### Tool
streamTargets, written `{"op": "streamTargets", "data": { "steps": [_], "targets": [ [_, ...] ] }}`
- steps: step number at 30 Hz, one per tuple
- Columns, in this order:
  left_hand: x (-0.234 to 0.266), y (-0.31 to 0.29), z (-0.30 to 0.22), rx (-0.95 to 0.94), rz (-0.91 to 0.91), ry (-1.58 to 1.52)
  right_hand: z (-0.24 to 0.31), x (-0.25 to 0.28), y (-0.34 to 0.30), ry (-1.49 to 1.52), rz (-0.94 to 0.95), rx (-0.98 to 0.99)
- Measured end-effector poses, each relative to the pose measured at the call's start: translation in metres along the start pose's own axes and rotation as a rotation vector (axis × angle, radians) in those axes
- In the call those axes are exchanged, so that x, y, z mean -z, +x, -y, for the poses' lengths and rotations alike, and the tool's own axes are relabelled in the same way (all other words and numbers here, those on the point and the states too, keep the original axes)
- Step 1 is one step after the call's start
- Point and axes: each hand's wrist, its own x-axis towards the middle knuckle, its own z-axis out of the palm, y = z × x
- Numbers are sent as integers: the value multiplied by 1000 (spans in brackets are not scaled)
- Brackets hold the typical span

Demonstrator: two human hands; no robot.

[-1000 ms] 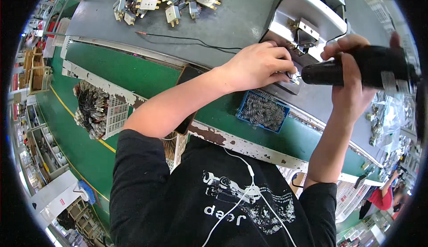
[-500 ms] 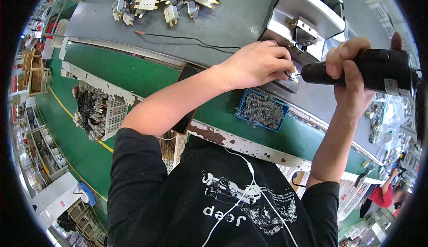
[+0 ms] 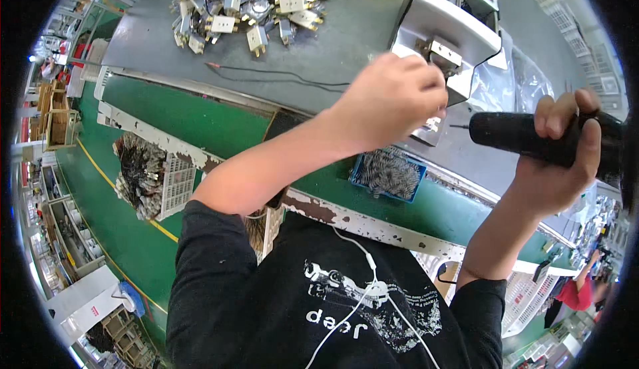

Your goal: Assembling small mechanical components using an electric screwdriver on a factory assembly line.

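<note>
My right hand [image 3: 552,169] grips a black electric screwdriver [image 3: 509,131], its thin bit pointing left. The bit stands apart from a small metal fixture [image 3: 429,131] at the bench edge. Over the fixture hovers my left hand [image 3: 396,99], its fingers curled together; whatever they may hold is hidden. Just behind that hand, a small block-shaped metal part [image 3: 444,55] sits at the front of a silver metal housing [image 3: 459,13].
Many small switch-like parts with brass tabs [image 3: 258,13] lie piled at the far left of the grey bench. A red-tipped black wire [image 3: 273,72] lies nearer. Small coil springs [image 3: 388,173] fill a blue tray [image 3: 421,181]. Clear plastic bags [image 3: 502,76] lie at the right.
The screwdriver has pulled back to the right, away from the fixture. My left hand has shifted slightly and its fingers have risen from the fixture. The whole view has moved a little.
</note>
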Motion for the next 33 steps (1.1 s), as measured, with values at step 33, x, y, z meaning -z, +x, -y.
{"op": "streamTargets", "data": {
  "steps": [33],
  "targets": [
    [-7,-29,22,299,513,-237,-61,-66,3,-257,-63,37]
  ]
}}
